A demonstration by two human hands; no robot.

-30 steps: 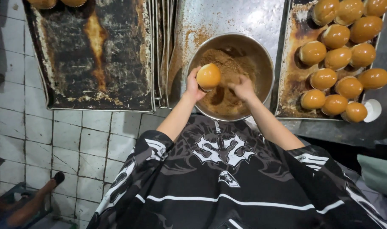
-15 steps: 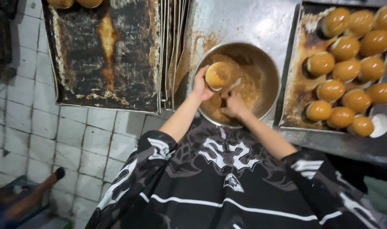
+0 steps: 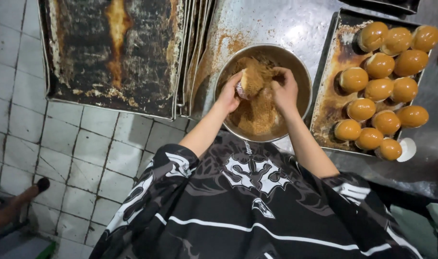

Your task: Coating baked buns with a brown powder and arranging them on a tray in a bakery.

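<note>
While the left hand (image 3: 230, 92) grips a crumb-coated bun (image 3: 251, 80) over the metal bowl (image 3: 303, 76), the right hand (image 3: 285, 89) cups it from the opposite side. Both hands lie inside the bowl's rim, above the brown crumbs (image 3: 259, 117); the bun sits between them, nearer the left palm.

A worn, stained metal worktop (image 3: 286, 24) catches bright overhead light beside a floor of pale square tiles (image 3: 84, 148) with dark grout. A blackened, burnt baking tray (image 3: 108, 52) juts over the tiles, with more trays stacked (image 3: 195, 52) at its edge.
</note>
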